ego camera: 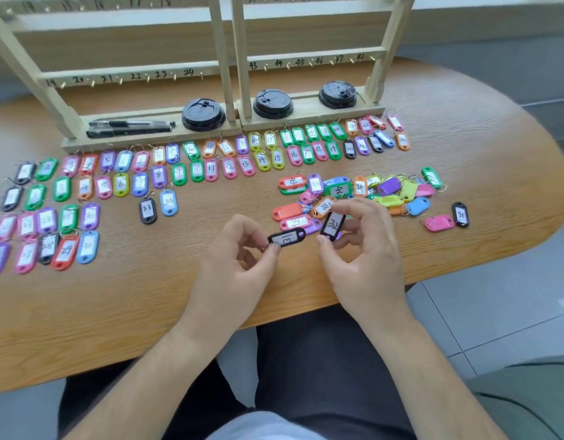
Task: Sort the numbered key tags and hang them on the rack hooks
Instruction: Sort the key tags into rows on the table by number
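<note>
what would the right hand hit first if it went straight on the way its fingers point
Likely the orange plastic key tag marked 38, just beyond the right hand, though depth is unclear.

Wood table (pixel 140 312), rounded edge.
I see 2 racks (pixel 131 71) at back, tag rows (pixel 197 169) in front, loose tag pile (pixel 388 187) on R.
</note>
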